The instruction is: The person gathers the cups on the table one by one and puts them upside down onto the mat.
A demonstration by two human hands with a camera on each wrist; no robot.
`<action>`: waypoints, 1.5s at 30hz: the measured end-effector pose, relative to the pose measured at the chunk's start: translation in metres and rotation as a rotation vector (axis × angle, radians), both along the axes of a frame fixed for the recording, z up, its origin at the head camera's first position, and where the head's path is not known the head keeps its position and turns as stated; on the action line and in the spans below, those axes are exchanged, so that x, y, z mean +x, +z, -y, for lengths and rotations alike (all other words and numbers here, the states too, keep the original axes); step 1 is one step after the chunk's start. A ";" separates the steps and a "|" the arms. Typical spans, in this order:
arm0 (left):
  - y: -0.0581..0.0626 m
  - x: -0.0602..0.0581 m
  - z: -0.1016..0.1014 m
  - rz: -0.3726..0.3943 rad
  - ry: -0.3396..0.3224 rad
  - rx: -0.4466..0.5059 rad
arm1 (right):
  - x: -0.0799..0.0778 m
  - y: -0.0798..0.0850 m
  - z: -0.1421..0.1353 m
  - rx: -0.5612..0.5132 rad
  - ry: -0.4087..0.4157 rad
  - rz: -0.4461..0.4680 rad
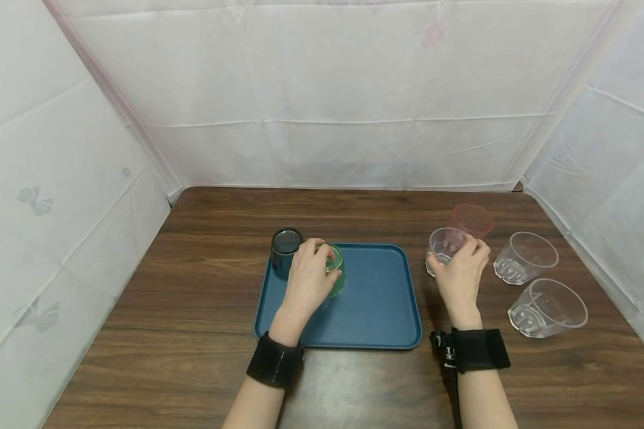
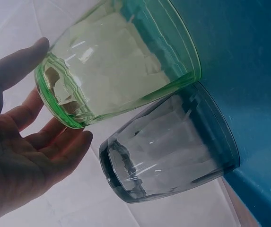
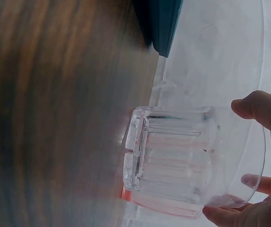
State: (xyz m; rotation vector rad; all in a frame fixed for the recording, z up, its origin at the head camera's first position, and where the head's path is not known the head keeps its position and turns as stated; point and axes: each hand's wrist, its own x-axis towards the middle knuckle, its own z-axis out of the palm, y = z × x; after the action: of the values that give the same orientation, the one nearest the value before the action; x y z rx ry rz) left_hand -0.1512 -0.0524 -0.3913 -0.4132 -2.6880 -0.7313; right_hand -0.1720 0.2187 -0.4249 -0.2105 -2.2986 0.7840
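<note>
My left hand (image 1: 308, 277) is at a green glass (image 1: 337, 285), which stands upside down on the blue tray (image 1: 378, 298). In the left wrist view its thumb and index finger are at the base of the glass, and the other fingers curve below it. Beside it a dark grey glass (image 2: 168, 146) also stands rim down on the tray. My right hand (image 1: 464, 274) holds a clear glass (image 1: 441, 244) by its upper rim, thumb on one side and fingers on the other. This glass is upright, right of the tray. A pink glass (image 1: 474, 219) stands just behind it.
Two more clear glasses (image 1: 526, 257) (image 1: 548, 308) stand upright on the right of the wooden table (image 1: 193, 280). White sheeting (image 1: 322, 95) surrounds the back and sides. Black straps (image 1: 480, 350) are round both wrists.
</note>
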 end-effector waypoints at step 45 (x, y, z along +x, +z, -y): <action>0.001 0.001 0.001 0.071 -0.074 -0.156 | 0.002 0.006 0.004 -0.024 0.015 0.092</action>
State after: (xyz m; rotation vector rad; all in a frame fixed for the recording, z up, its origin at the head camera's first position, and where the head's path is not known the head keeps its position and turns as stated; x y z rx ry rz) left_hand -0.1505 -0.0531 -0.3906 -0.5372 -2.8211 -0.5675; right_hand -0.1697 0.2143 -0.4188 -0.2453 -2.3804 0.8247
